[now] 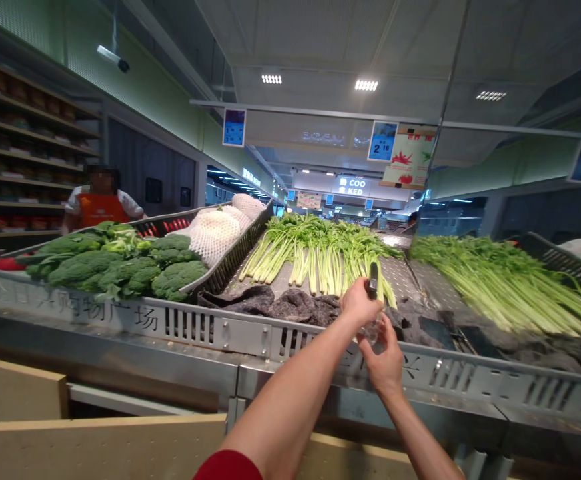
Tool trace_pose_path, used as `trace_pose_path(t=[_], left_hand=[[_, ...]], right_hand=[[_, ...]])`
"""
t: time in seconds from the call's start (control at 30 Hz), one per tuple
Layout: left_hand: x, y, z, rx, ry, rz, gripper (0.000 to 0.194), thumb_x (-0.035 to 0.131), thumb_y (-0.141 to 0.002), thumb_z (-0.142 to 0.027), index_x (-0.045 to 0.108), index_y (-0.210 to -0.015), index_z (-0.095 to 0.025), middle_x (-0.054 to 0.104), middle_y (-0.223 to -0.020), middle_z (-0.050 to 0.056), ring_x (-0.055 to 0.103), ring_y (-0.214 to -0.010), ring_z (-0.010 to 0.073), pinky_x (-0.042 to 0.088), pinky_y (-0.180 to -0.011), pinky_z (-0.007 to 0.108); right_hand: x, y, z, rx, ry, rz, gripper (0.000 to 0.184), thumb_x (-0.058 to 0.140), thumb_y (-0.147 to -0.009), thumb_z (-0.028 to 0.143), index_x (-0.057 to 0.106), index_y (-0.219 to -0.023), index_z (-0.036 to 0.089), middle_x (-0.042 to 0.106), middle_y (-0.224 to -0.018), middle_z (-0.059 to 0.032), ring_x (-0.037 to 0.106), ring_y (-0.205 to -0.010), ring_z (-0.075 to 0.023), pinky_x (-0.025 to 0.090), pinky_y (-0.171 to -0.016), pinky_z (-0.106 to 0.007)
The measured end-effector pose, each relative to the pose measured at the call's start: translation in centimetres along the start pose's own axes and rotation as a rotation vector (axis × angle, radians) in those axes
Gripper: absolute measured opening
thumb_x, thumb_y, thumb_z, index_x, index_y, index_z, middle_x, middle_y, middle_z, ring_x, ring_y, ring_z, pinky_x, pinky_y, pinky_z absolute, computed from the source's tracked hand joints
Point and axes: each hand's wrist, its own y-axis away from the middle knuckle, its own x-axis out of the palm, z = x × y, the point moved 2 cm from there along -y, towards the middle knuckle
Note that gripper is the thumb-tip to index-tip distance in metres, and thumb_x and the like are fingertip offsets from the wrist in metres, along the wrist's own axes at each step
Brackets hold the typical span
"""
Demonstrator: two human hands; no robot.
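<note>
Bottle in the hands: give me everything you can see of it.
The bottle looks small, with a clear, glossy body, plastic or glass, and a black top rising above the left hand. It appears roughly upright, over the front rail of the display. The left hand grips it near the top; the right hand has thumb and fingers around the lower body. Fingers hide much of it; contents can't be made out.

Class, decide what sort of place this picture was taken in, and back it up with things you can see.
Most likely a supermarket's produce section: celery and broccoli lie in display trays, blue price cards hang above, and stocked shelves stand behind.
</note>
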Motion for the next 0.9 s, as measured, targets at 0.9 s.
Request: trace_pose_path(t=[0.9], left_hand=[[0.8, 0.2, -1.6, 0.045, -0.071, 0.08, 0.038, 0.058, -0.06, -0.026, 0.05, -0.096, -0.022, 0.059, -0.093, 0.001, 0.053, -0.087, 0.0149, 0.039, -0.073, 0.023]], right_hand=[[-0.9, -0.1, -0.1, 0.025, -0.005, -0.047, 0.07, 0.058, -0.059, 0.039, 0.037, -0.119, 0.012, 0.053, -0.104, -0.0132, 0.052, -0.093, -0.0224, 0.041, -0.08, -0.036]])
